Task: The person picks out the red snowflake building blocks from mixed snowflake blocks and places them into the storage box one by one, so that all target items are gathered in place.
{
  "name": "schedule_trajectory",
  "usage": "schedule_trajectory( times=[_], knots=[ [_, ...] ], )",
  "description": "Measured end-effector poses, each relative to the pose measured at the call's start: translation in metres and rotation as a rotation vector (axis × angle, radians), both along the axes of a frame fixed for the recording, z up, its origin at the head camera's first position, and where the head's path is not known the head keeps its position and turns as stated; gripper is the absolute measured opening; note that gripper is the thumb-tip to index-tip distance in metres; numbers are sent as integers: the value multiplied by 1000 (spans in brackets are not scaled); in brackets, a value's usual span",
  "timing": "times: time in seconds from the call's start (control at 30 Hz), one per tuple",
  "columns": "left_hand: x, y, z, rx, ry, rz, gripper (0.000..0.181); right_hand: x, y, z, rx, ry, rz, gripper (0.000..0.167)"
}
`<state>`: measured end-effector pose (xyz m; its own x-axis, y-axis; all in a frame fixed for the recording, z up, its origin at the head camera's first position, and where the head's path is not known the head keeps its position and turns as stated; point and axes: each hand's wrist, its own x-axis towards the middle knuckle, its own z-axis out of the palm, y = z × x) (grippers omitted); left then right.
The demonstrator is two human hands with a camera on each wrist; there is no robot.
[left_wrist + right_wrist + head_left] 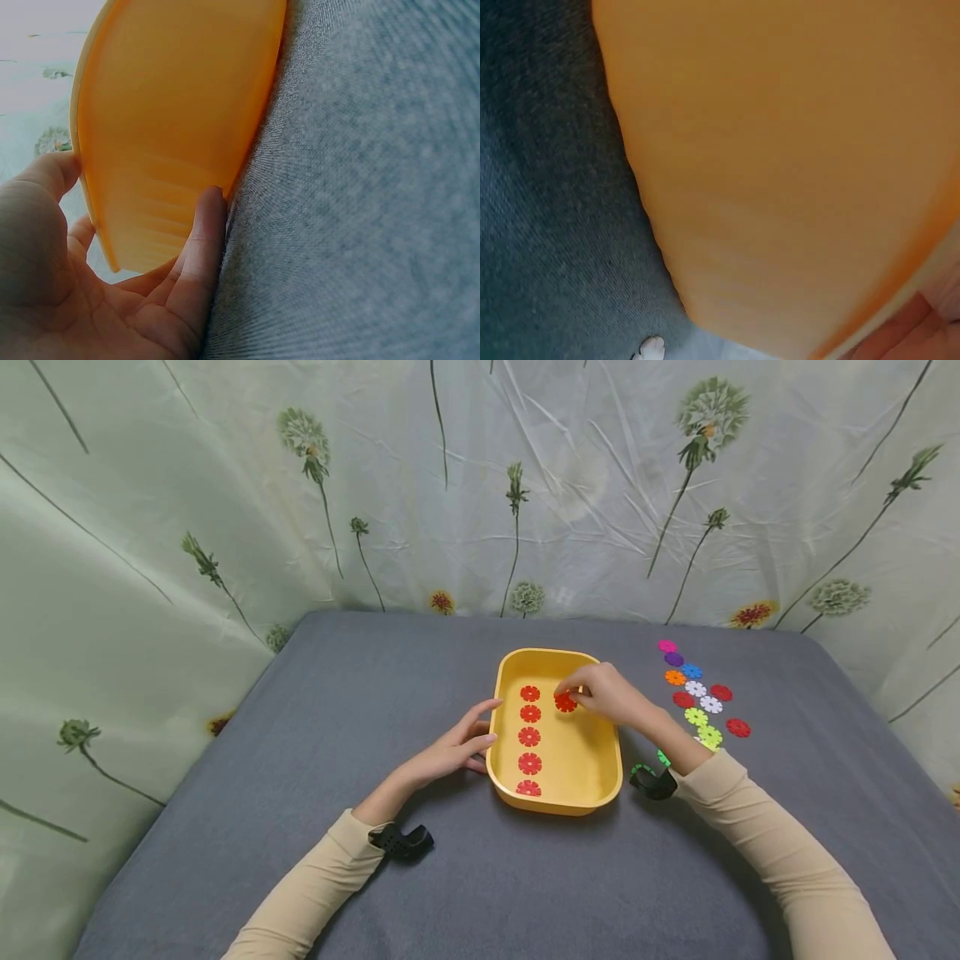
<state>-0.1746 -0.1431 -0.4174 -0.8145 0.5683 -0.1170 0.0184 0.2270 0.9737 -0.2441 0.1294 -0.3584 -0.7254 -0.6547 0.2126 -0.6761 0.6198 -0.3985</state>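
Note:
A yellow plastic tray [592, 777] with raised walls sits on the grey cloth. Inside it, several red notched discs [529, 737] form a column along the left side. Over the tray's upper right part, my right hand [606, 690] pinches another red notched disc [566, 702] between thumb and fingers. My left hand [448, 752] rests against the tray's left wall, fingers extended and touching the rim and side. The left wrist view shows those fingers [204, 244] along the yellow wall. In the right wrist view the tray's outer wall [780, 165] hides most of the right hand.
Right of the tray lie loose notched discs in several colours, among them an orange disc [675, 677], a blue disc [692, 671] and a red disc [738, 727]. Some green discs are partly behind the right forearm. A dandelion-print curtain [420, 527] hangs behind the grey surface [360, 693].

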Motion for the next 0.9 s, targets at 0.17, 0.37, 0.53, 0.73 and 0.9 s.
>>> schedule_trajectory(
  times=[0.17,0.37,0.53,0.73,0.9],
  knots=[
    [0,0,0,9,-4,0,58,-1,-4,-4,27,31,60,21],
    [-1,0,-2,14,4,-11,58,-2,-8,-5,76,43,49,23],
    [-2,0,-2,13,9,-12,58,-1,-11,-6,133,21,-9,23],
    [0,0,-2,-3,0,-4,58,2,-14,-7,210,11,-84,26],
    [-1,0,-2,-13,6,7,57,2,-17,-9,256,15,-131,28]
  ],
)
